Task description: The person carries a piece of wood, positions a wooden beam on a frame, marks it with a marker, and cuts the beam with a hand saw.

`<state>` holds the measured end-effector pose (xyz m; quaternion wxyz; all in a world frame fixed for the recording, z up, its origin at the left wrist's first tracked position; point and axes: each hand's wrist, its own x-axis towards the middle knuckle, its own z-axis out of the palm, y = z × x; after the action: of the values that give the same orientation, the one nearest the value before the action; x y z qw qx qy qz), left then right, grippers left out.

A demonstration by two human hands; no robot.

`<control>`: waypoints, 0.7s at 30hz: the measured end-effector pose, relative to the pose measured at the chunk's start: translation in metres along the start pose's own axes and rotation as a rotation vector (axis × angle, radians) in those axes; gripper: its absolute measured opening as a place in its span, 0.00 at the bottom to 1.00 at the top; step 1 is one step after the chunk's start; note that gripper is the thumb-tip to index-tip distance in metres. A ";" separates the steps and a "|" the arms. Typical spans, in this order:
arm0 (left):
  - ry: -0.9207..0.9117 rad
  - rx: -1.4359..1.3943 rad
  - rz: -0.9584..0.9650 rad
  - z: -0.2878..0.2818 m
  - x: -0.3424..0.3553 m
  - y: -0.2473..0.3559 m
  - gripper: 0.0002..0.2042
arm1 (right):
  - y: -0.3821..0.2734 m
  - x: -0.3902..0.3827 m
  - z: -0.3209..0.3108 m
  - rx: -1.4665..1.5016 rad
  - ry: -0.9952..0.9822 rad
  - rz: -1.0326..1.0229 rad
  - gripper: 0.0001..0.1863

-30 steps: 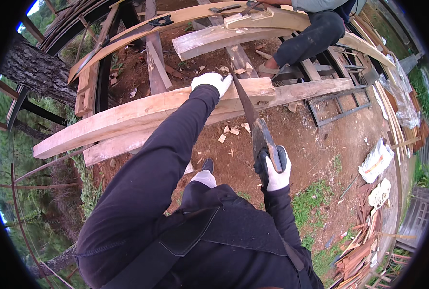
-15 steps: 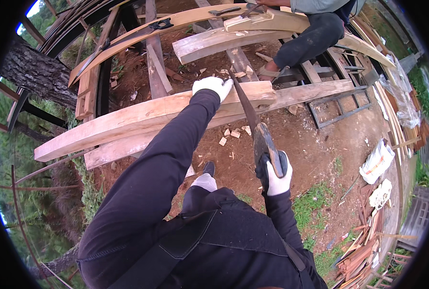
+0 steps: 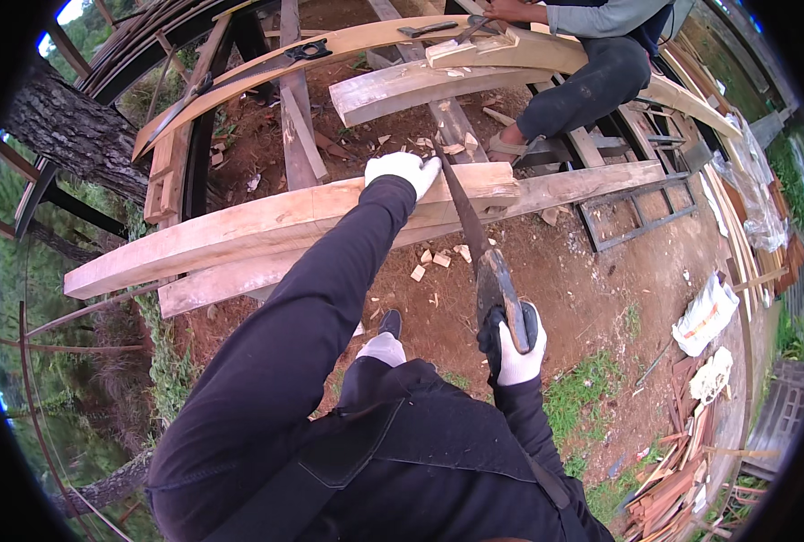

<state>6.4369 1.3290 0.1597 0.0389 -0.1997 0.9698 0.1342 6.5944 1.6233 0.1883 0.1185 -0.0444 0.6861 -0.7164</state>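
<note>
My right hand [image 3: 519,345], in a white glove with dark patches, is closed round the handle of a handsaw [image 3: 467,210]. The saw's brownish blade lies across the right part of a thick curved wooden beam [image 3: 266,217], slanting away to the left. My left hand [image 3: 404,172], white-gloved, bears on that beam just left of the blade. Its fingers bend over the far side, where they are partly hidden. Under this beam lies a second long timber [image 3: 582,181], sticking out at both ends.
A person [image 3: 591,77] squats at the far right beside other curved timbers [image 3: 420,90]. Another handsaw [image 3: 304,51] rests on the far curved plank. Wood offcuts [image 3: 440,259] litter the soil. A tree trunk [image 3: 77,135] stands left; a white sack [image 3: 704,313] and scrap wood [image 3: 668,488] lie right.
The saw has come slightly toward me along its length, with my right hand on its handle. My left hand keeps its place on the beam. The whole view has shifted a little.
</note>
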 end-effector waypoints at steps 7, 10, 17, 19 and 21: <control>-0.042 0.025 0.032 0.001 0.009 0.010 0.32 | -0.003 0.080 0.029 -0.176 -0.026 -0.075 0.08; -0.028 0.006 0.033 -0.002 0.004 -0.001 0.32 | 0.002 0.049 0.016 -0.181 -0.037 -0.085 0.09; -0.003 0.008 -0.002 0.001 0.004 -0.006 0.32 | 0.003 0.022 0.001 -0.075 -0.025 -0.049 0.09; -0.020 0.012 0.023 -0.001 0.006 0.005 0.32 | 0.002 0.056 0.019 -0.177 0.057 -0.239 0.09; -0.028 0.007 0.041 0.001 0.005 0.008 0.32 | -0.005 0.081 0.030 -0.178 0.021 -0.162 0.07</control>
<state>6.4287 1.3345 0.1602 0.0504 -0.1777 0.9735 0.1344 6.5219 1.5756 0.1869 0.0484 -0.1026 0.7424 -0.6603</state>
